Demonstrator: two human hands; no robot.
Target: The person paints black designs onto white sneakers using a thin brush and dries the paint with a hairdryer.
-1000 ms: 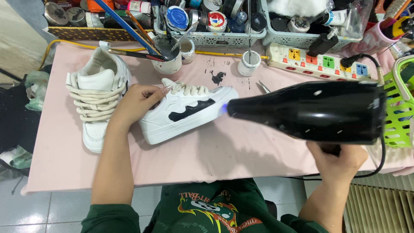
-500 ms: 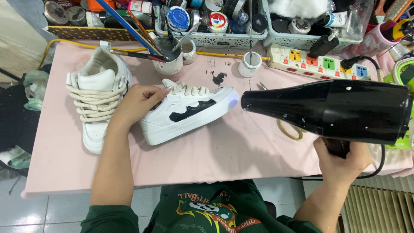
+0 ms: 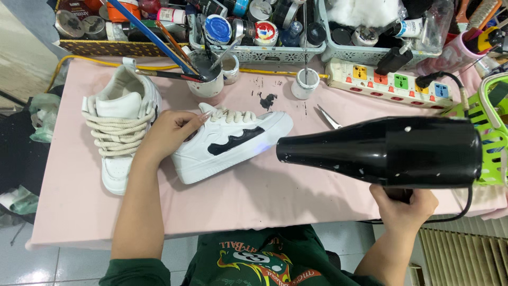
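Note:
My left hand (image 3: 170,132) rests on the heel end of a white sneaker with a black wavy side patch (image 3: 233,145), which lies on its side on the pink table (image 3: 254,196). My right hand (image 3: 403,207) grips the handle of a black hair dryer (image 3: 381,150). The dryer's nozzle points left at the sneaker's toe, a short gap away. A second white sneaker with thick cream laces (image 3: 120,132) stands upright just left of my left hand.
A cup of brushes (image 3: 205,74) and a small white cup (image 3: 306,83) stand behind the shoes. Scissors (image 3: 329,116) lie by the dryer. A power strip (image 3: 394,82), baskets of paint jars (image 3: 254,32) and a green basket (image 3: 489,132) line the back and right.
The hair dryer first drew back to the right, then came left toward the sneaker's toe again. My left hand and both sneakers stayed put.

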